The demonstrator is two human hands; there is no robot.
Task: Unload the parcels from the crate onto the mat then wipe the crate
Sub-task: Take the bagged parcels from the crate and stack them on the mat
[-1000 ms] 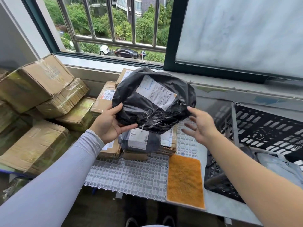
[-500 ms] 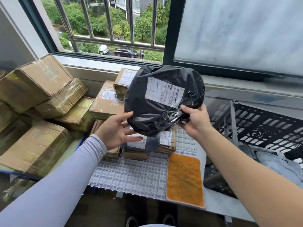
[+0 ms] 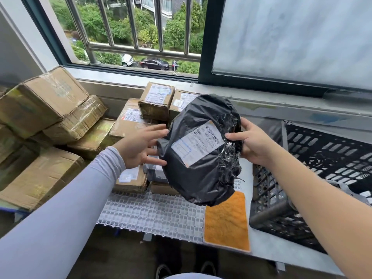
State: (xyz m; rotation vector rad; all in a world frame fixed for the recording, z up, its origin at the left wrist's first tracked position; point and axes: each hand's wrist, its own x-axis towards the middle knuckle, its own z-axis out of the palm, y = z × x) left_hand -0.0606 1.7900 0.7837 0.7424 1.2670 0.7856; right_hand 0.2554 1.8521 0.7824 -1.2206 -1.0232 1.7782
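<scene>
A black plastic-wrapped parcel [image 3: 203, 150] with a white shipping label hangs in the air above the white lattice mat [image 3: 153, 214]. My right hand [image 3: 249, 143] grips its right edge, thumb on the front. My left hand [image 3: 143, 146] is beside the parcel's left edge with fingers spread straight, at most brushing it. Several cardboard parcels [image 3: 155, 101] and a grey bag parcel [image 3: 155, 172] are stacked on the mat behind. The black plastic crate [image 3: 281, 210] stands to the right, with a grey bag [image 3: 342, 188] partly visible inside it.
An orange cloth [image 3: 227, 222] lies on the mat's right end beside the crate. Large taped cardboard boxes [image 3: 46, 125] are piled at the left. A barred window [image 3: 136, 33] and a sill run along the back. The table's front edge is near me.
The parcel passed from my left hand to my right and moved rightward and down. My left hand let go and now has its fingers spread beside it.
</scene>
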